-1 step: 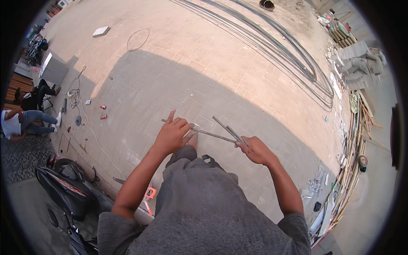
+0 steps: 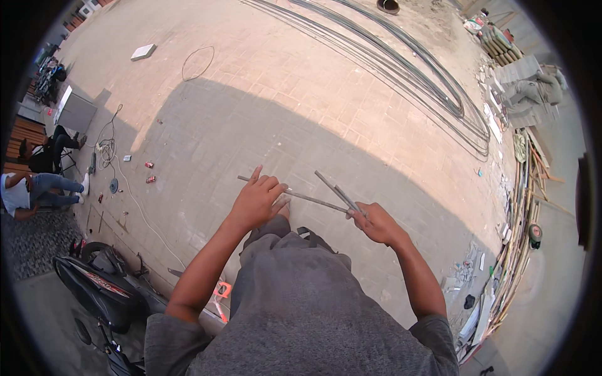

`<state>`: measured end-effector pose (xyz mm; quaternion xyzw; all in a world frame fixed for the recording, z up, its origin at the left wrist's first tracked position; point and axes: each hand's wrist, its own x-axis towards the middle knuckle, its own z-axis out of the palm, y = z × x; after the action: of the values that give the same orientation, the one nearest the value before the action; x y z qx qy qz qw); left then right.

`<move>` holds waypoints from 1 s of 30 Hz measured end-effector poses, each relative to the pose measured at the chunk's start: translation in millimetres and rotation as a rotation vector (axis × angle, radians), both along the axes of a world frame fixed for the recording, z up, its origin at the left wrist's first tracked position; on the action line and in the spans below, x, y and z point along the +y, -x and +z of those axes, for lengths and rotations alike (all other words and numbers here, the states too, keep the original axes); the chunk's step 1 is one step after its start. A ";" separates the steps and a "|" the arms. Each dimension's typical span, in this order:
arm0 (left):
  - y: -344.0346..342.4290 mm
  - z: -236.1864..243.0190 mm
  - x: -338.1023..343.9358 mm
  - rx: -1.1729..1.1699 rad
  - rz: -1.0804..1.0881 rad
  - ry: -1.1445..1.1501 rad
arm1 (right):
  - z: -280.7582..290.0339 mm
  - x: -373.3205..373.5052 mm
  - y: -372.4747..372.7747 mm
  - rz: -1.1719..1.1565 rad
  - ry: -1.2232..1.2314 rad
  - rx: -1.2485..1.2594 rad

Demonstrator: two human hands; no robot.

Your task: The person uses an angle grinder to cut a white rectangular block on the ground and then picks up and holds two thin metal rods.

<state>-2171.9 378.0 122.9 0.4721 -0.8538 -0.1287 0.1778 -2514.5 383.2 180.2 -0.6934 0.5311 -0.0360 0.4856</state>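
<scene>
In front of my body a thin grey metal rod (image 2: 315,200) runs between my two hands, sloping down to the right. My left hand (image 2: 256,199) is closed on its left part, with one finger stretched up off it; the rod's left tip sticks out past the fingers. Two thicker short grey rods (image 2: 327,182) and the thin rod's right end come together in my right hand (image 2: 375,222), which is closed around them. Their far ends point up and to the left, one reaching farther than the other.
Paving lies below, with long bent bars (image 2: 433,62) on it at the far right. Bamboo poles (image 2: 519,216) line the right side. A parked motorcycle (image 2: 103,291) and an orange-handled saw (image 2: 222,290) are at lower left. Two people sit at left, near a cable (image 2: 108,145).
The ground and surroundings have shifted slightly in the view. Both hands keep nearly the same place and hold on the rods.
</scene>
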 end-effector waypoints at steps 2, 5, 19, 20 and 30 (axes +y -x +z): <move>28.0 -1.8 -70.8 0.021 -0.083 -0.006 | 8.1 -44.8 19.4 -0.075 -0.069 0.017; 64.9 -0.8 -147.7 0.006 -0.218 -0.053 | 10.6 -84.4 42.6 -0.197 -0.190 -0.016; 310.8 -29.3 -547.6 -0.275 -0.417 -0.047 | -65.1 -405.6 272.4 -0.325 0.187 0.116; 328.6 -24.5 -574.6 -0.282 -0.430 -0.055 | -62.0 -429.2 291.7 -0.338 0.247 0.120; 608.2 -5.7 -846.3 -0.145 -0.087 -0.149 | -81.3 -729.0 459.0 -0.983 0.474 0.146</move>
<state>-2780.1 -468.2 117.2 0.4547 -0.8721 -0.1650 0.0744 -2973.5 -345.8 98.9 -0.4549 0.8021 -0.3289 0.2040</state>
